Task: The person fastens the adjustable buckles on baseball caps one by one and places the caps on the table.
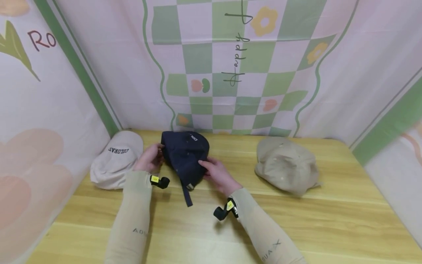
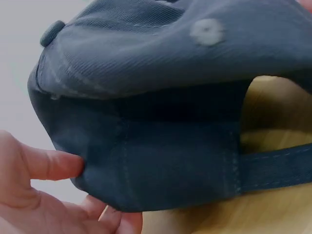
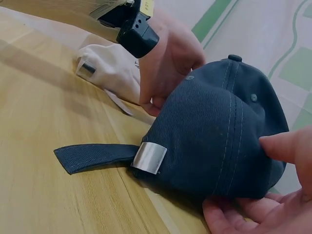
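Note:
Between both hands is a navy baseball cap (image 1: 186, 154), its back strap and metal buckle (image 3: 149, 157) toward the person. My left hand (image 1: 150, 158) grips the cap's left edge, thumb on the outside and fingers beneath, as the left wrist view shows. On the opposite side, my right hand (image 1: 220, 175) pinches the lower edge with the thumb over the cloth and fingers under it. The loose end of the strap (image 3: 97, 155) hangs out past the buckle. White lettering shows on the cap's far side, partly turned away in the head view.
A pale cap (image 1: 117, 159) with dark lettering lies just left of the left hand. Farther right rests a khaki cap (image 1: 286, 165). All are on a wooden table (image 1: 184, 238), with a printed curtain (image 1: 227, 66) along its back and sides.

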Available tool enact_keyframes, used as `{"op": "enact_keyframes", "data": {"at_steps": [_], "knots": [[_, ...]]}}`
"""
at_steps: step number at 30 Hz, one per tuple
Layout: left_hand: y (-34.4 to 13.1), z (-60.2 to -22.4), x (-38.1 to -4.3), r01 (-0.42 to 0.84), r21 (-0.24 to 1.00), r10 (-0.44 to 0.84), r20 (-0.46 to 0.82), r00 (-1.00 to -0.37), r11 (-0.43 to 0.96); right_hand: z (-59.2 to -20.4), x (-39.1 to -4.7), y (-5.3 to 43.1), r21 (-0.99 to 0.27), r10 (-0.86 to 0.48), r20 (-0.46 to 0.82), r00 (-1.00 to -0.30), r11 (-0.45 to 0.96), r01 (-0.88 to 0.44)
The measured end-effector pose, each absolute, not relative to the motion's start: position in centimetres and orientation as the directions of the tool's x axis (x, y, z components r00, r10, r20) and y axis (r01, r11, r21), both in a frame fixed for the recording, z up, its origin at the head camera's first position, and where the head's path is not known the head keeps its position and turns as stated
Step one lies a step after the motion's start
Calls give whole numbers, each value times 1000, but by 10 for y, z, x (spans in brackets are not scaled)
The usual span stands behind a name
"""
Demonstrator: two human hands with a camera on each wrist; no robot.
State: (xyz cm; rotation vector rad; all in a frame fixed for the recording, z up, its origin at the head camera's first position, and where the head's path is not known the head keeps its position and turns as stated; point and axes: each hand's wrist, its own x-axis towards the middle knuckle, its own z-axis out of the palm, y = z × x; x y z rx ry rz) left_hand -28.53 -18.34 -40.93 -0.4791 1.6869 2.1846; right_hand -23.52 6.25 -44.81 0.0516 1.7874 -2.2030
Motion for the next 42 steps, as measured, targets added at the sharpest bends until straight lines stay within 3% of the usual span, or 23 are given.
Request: {"op": "enact_keyframes", "data": {"at_steps": [9,21,42], "knots": [[-179,-404,-284,-396,909,-7,-401,-916,-129,-449,-237,70,-942,-140,-245,-959,-198,270],[-172,-396,-285,-332,940,27,-331,-943,-80,-440,-243,82,-939,-46,-222,-974,-258,227],[-158,-390,-281,-236,949,15,-238,-971,-209,-420,-249,119,-895,78,-206,-976,-418,155]]}}
